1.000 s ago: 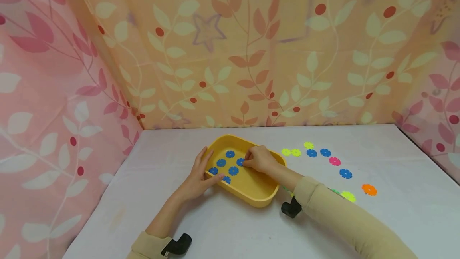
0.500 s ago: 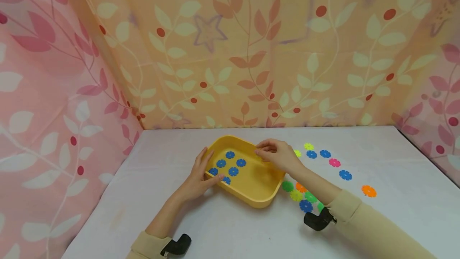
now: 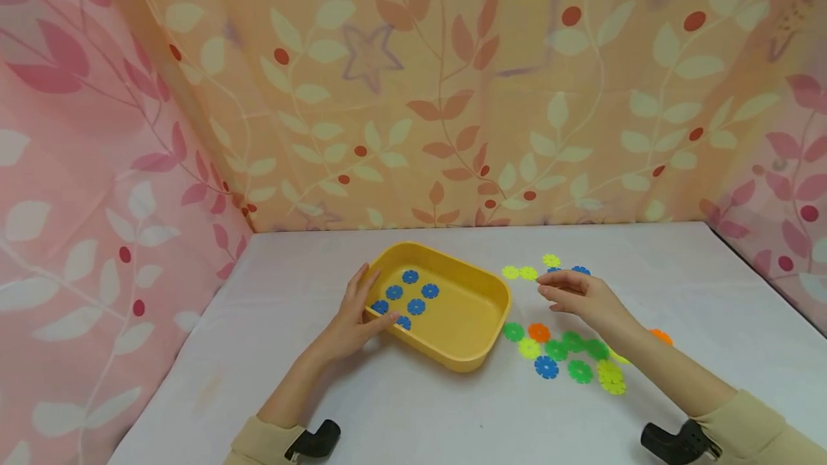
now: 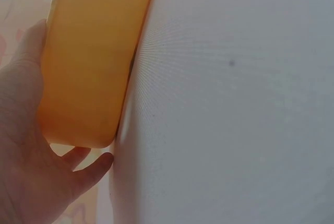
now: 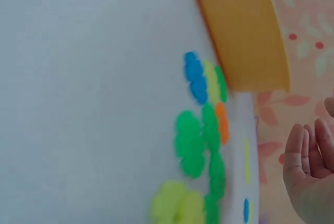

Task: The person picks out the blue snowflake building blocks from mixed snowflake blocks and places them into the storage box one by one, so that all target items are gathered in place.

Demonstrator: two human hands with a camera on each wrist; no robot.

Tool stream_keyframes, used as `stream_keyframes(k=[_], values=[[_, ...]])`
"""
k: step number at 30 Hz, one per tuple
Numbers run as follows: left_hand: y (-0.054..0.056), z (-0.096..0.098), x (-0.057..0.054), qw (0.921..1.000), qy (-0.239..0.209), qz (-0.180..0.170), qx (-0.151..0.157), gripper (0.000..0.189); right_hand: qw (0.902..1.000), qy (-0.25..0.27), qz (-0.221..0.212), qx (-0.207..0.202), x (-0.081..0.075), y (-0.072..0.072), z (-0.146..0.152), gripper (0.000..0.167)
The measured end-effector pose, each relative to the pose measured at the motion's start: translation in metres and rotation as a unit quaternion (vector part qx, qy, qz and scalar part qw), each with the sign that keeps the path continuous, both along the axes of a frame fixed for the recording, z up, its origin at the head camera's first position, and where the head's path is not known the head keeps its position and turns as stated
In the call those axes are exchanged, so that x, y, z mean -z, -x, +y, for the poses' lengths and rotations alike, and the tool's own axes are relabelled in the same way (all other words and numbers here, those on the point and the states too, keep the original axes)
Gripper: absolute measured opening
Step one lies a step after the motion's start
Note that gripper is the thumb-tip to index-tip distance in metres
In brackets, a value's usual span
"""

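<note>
A yellow plastic tray (image 3: 446, 357) stands on the white table, with several blue flower-shaped discs (image 3: 416, 306) lying flat in its left half. My left hand (image 3: 345, 325) grips the tray's left corner, thumb over the front rim and fingers along the left side. In the left wrist view that hand (image 4: 26, 151) wraps the end of the orange-looking tray wall (image 4: 91, 62). To the right of the tray, my right hand (image 3: 588, 301) hovers over the table with fingers loosely bent and nothing visible in them. Below it lie green discs (image 3: 580, 372) and a blue disc (image 3: 546, 367).
Near the tray's right end lie an orange disc (image 3: 539, 333) and overlapping yellow discs (image 3: 611, 377). Farther back are yellow discs (image 3: 528, 273) and a blue disc (image 3: 581, 270). Another orange disc (image 3: 660, 336) shows behind the right forearm. A patterned curtain (image 3: 446, 92) borders the table's back.
My right hand has left the blue disc in the tray, lifted past the right rim and moved right over the loose discs. The left hand keeps its hold on the tray.
</note>
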State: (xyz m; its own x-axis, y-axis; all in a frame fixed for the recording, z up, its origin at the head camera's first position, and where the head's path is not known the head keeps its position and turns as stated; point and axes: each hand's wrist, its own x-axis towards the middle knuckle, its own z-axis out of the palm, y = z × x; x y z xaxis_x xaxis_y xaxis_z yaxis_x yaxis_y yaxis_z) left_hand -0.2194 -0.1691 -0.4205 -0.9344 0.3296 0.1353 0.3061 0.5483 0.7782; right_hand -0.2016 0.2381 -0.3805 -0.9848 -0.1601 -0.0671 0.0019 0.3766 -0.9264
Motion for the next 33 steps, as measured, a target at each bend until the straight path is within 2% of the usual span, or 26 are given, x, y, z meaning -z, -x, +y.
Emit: stream_keyframes(k=[4,8,11,14,19,24,33], values=[[0.0,0.0,0.0,1.0,0.003,0.003,-0.002,0.09,0.9996,-0.021,-0.013,-0.013,0.012,-0.011,0.012,0.055],[0.0,0.0,0.0,0.9999,0.003,0.01,-0.003,0.09,0.9971,-0.054,-0.024,-0.049,0.024,-0.019,0.02,0.045],[0.0,0.0,0.0,0.9999,0.003,0.01,-0.004,0.09,0.9897,-0.099,0.004,-0.104,0.03,-0.023,0.023,0.035],[0.001,0.0,0.0,1.0,0.002,0.006,-0.004,0.09,0.9758,-0.142,0.058,-0.156,0.034,-0.026,0.026,0.026],[0.002,0.0,0.002,1.0,-0.001,0.004,-0.002,0.089,0.9565,-0.163,0.12,-0.21,0.04,-0.03,0.03,0.025],[0.002,-0.001,0.004,1.0,-0.001,0.004,0.001,0.089,0.949,-0.162,0.15,-0.225,0.042,-0.03,0.029,0.025],[0.002,-0.001,0.003,1.0,-0.006,0.005,0.002,0.089,0.9464,-0.161,0.16,-0.23,0.042,-0.03,0.026,0.025]])
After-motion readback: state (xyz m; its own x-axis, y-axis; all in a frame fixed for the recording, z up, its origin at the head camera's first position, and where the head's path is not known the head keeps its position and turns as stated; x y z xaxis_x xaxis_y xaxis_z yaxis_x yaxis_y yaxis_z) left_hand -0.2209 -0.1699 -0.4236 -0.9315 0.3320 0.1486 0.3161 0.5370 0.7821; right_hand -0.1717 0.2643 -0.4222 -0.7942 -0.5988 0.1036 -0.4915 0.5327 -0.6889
